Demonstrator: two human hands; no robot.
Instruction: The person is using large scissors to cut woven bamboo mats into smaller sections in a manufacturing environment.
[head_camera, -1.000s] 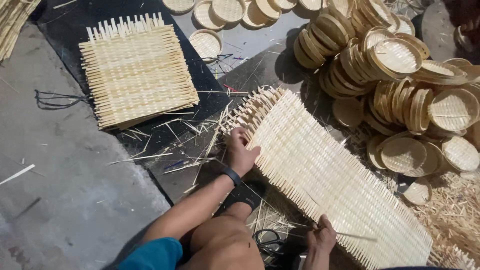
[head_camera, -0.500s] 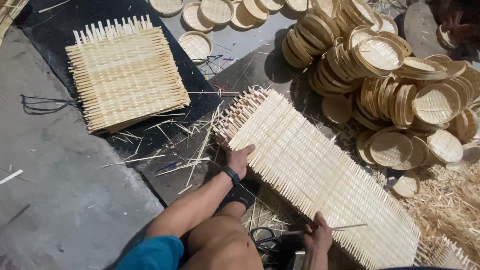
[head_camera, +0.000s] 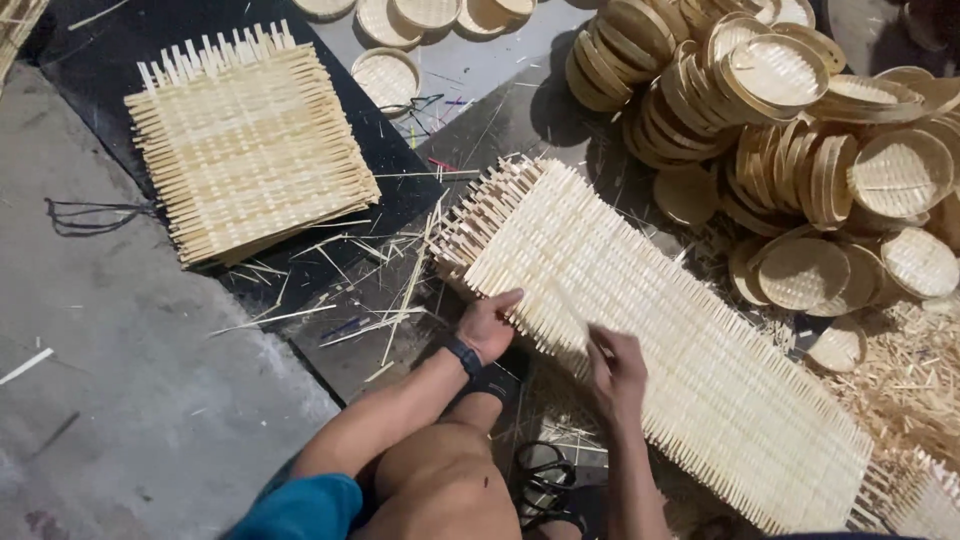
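A long pale woven bamboo mat (head_camera: 650, 340) lies slantwise on the grey concrete floor (head_camera: 120, 400). The left hand (head_camera: 490, 322) presses flat on its near edge, fingers loose, gripping nothing. The right hand (head_camera: 615, 368) rests on the same edge, fingers curled onto the slats; whether it pinches one I cannot tell. A stack of square woven mats (head_camera: 250, 140) sits well apart on black sheeting (head_camera: 90, 60), round woven trays (head_camera: 800, 110) heaped beyond.
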